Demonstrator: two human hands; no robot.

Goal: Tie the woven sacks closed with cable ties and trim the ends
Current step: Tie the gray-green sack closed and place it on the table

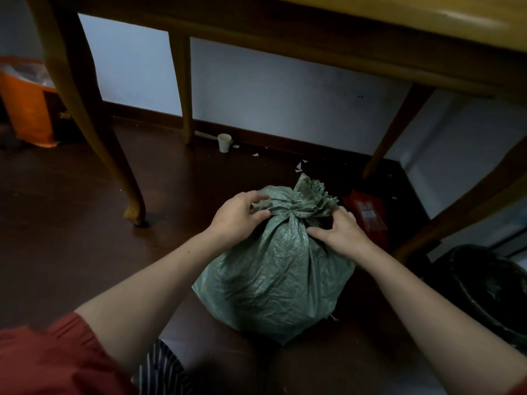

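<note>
A full grey-green woven sack (278, 269) stands on the dark floor in front of me. Its gathered neck (293, 208) is cinched, with the ruffled mouth (312, 192) fanning out above. A thin pale cable tie (275, 207) appears to run around the neck toward my left hand. My left hand (238, 216) lies on the sack's upper left with its fingertips pinching at the tie by the neck. On the right of the neck, my right hand (340, 230) rests with curled fingers pressing into the fabric.
A wooden table (370, 32) stands overhead, its legs (85, 109) left and right of the sack. A white cup (224, 142) sits by the wall. A red packet (368, 213) lies right of the sack, a black bag (490, 292) farther right, an orange bin (27, 104) far left.
</note>
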